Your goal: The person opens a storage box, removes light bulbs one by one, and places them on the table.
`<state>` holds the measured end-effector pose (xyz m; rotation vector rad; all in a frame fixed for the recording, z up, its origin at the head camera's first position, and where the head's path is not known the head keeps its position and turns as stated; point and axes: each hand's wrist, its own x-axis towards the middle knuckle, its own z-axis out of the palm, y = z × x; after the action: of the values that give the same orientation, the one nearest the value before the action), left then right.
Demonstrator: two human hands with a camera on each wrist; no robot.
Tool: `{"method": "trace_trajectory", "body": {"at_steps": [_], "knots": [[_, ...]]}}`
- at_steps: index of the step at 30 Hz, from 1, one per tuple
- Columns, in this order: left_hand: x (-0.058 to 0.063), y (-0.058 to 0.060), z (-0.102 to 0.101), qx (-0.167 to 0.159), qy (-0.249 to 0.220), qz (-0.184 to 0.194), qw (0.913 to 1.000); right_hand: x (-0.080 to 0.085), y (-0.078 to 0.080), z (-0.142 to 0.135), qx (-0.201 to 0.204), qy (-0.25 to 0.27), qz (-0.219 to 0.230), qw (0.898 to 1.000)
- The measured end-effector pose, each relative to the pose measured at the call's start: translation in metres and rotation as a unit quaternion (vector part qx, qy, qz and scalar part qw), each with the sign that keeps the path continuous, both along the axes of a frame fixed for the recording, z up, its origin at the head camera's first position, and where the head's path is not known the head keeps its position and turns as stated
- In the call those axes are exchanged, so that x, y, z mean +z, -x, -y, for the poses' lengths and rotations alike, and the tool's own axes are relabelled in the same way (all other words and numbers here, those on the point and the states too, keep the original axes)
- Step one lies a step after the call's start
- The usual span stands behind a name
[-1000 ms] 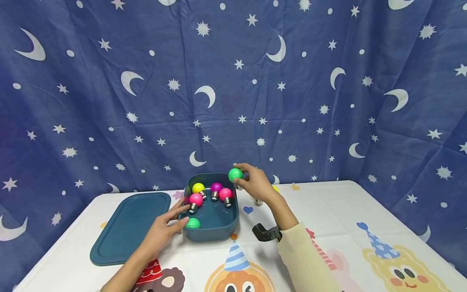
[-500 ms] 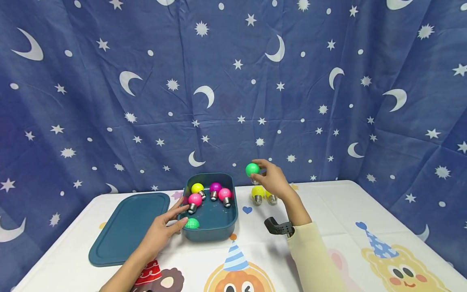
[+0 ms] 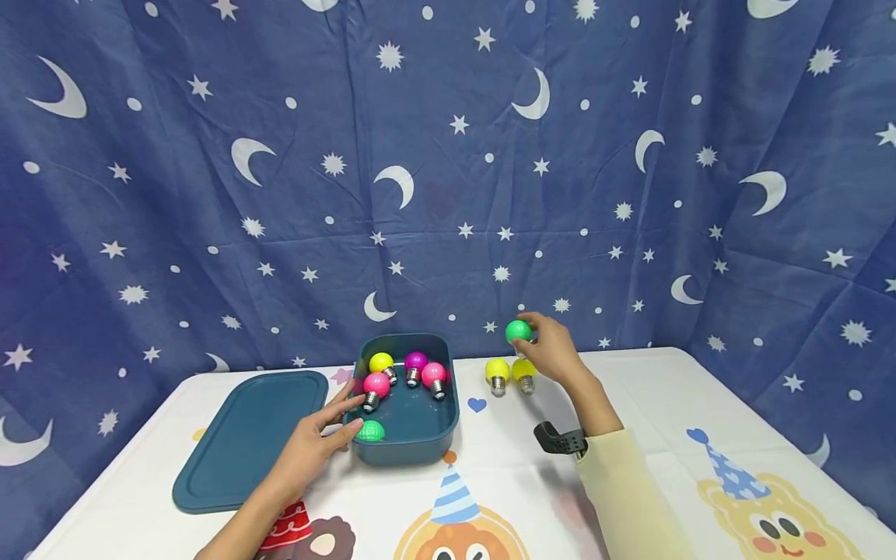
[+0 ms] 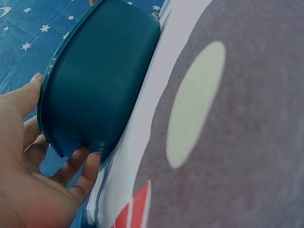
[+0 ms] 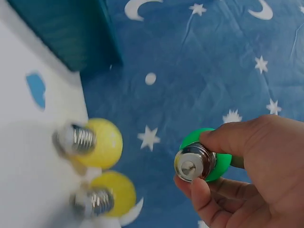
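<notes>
A: What is farthest left?
B: A dark blue lid [image 3: 252, 439], flat on the white tablecloth [image 3: 651, 389]. Next, the left hand [image 3: 315, 443]: its thumb and fingers grip the near-left corner of a dark blue bin [image 3: 402, 453].
A: And inside that?
B: A green patterned dome [image 3: 371, 431] in the near-left corner, its base hidden; then a pink bulb [image 3: 376, 384], a yellow bulb [image 3: 381, 362], a purple bulb [image 3: 415, 362] and a second pink bulb [image 3: 434, 373].
A: Right of the bin?
B: Two loose yellow bulbs [image 3: 498, 370] side by side. Just above the right-hand one, the right hand [image 3: 553, 350] pinches a green bulb [image 3: 518, 331] between thumb and fingers, up off the cloth.
A: How would it handle?
B: Light and stiff, I'd judge; the globe looks slick and perhaps breakable. I'd hold it gently round the globe, or by the metal screw base [image 5: 192, 164].
A: Edges?
B: The bin's rim stands to the left, the star-print curtain [image 3: 434, 288] close behind. White cloth stretches rightward, giving elbow room.
</notes>
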<state>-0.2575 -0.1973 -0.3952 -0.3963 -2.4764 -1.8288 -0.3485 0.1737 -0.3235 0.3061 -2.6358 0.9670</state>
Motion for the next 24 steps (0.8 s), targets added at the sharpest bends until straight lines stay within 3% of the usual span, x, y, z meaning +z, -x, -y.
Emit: {"method": "trace_trajectory", "body": {"at_steps": [10,16,24], "knots": [[0.0,0.0,0.0,0.001,0.004,-0.002,1.0,-0.019,0.007,-0.034,-0.015,-0.009,0.003,1.0],[-0.001,0.0,0.001,0.002,0.007,-0.008,0.9999,-0.034,0.013,-0.042,-0.019,-0.016,-0.003,1.0],[-0.002,0.001,0.002,-0.006,0.006,-0.013,0.9999,-0.051,0.017,-0.049,-0.037,-0.023,0.024,0.999]]}}
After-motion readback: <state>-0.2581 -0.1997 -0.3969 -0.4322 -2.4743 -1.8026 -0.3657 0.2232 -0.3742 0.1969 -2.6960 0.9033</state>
